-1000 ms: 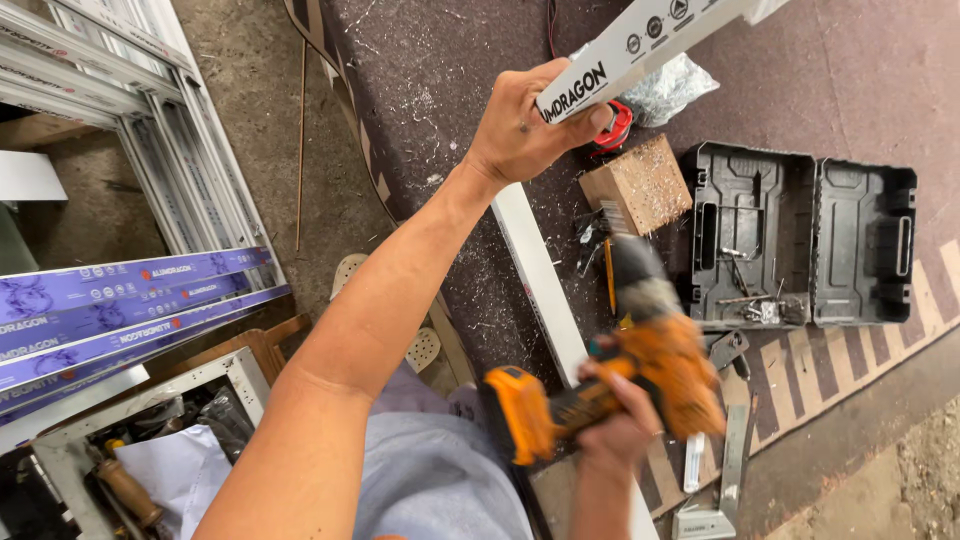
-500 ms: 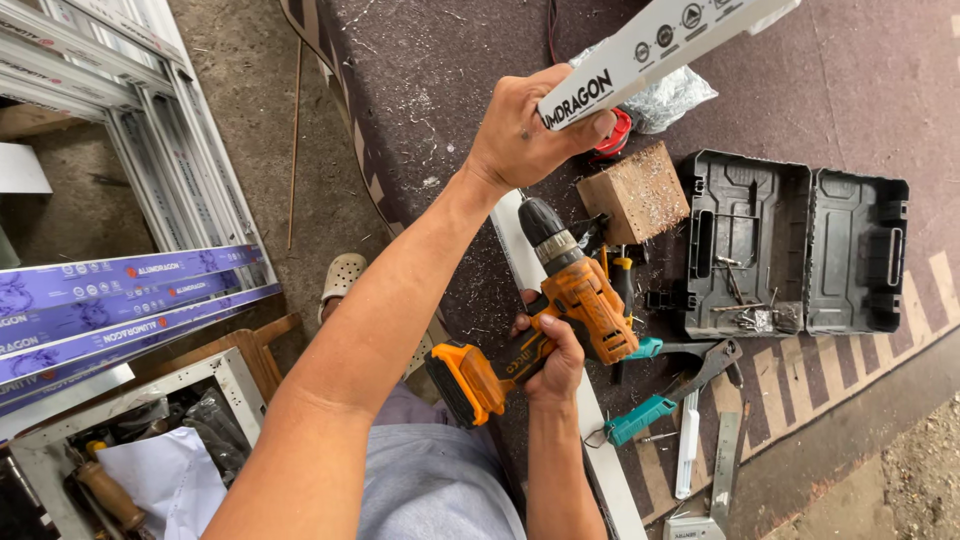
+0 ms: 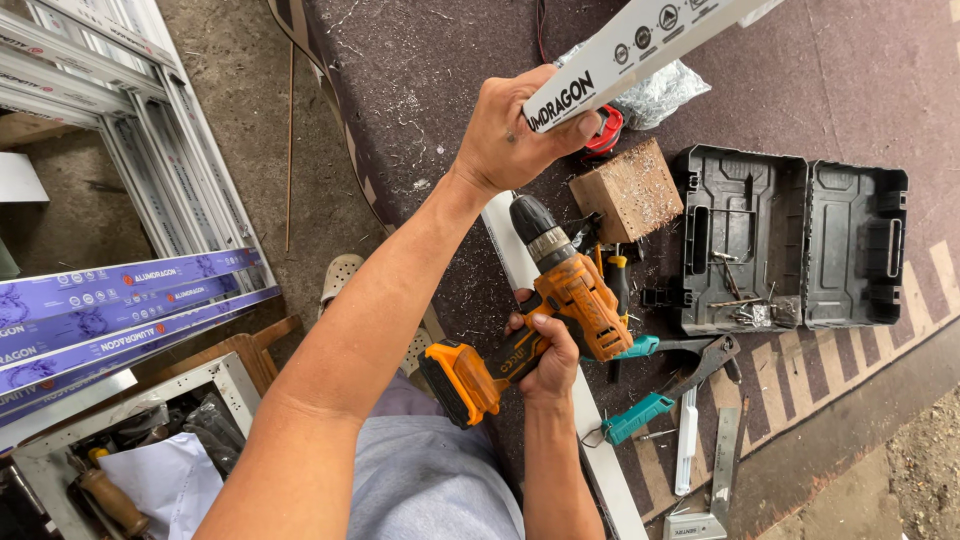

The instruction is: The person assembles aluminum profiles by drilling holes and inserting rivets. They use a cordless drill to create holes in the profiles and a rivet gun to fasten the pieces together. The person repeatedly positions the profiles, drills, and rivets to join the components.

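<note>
Head view: left hand (image 3: 505,135) up high, fingers wrapped round a long white metal bar (image 3: 640,45), holding it tight near its end, bar slanting up to the rt. Right hand (image 3: 545,350) lower down, closed round the grip of an orange drill (image 3: 560,300). Drill nose pointing up twd the left hand, not touching the bar. Orange battery at the bottom of the drill, near the grey shirt (image 3: 430,480).

Under the hands, a dark purple mat (image 3: 450,60) w/ bits of dust. Wood block (image 3: 628,190) just beside the drill nose, on the mat. Open black tool case (image 3: 790,240) to the rt, w/ small screws inside. Teal pliers (image 3: 670,390) below the case, near a metal square ruler (image 3: 715,480). Red thing (image 3: 605,130) behind the bar, partly hidden. Purple-wrapped bars (image 3: 120,300) far left, well apart from the hands. Beige shoe (image 3: 340,280) on the concrete floor by the left arm.
</note>
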